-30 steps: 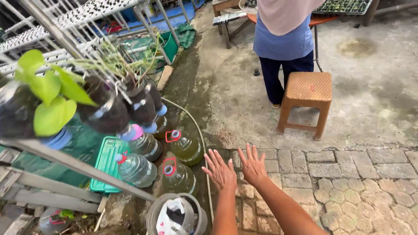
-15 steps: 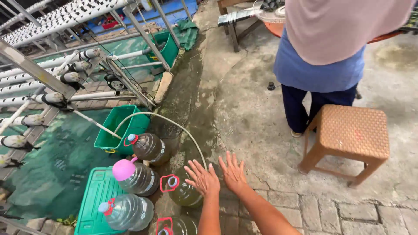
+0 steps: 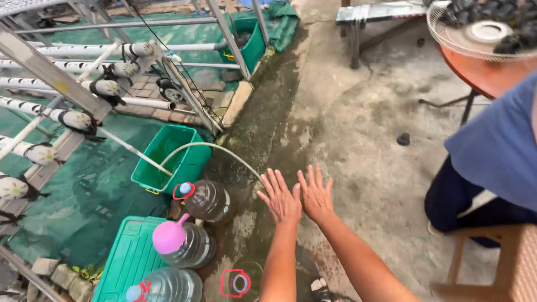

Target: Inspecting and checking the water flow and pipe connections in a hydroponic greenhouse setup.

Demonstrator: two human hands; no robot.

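Both hands, left hand [image 3: 281, 197] and right hand [image 3: 316, 194], hover empty with fingers spread over wet concrete floor [image 3: 358, 128], nearest a brown water jug [image 3: 208, 201]: probably heavy and slick; grip its red handle [image 3: 183, 190].

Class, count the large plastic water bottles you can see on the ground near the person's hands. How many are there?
4. One dark bottle with a red handle beside the green tub; one with a pink funnel; one clear at the bottom edge; one seen from above. More may lie out of frame.
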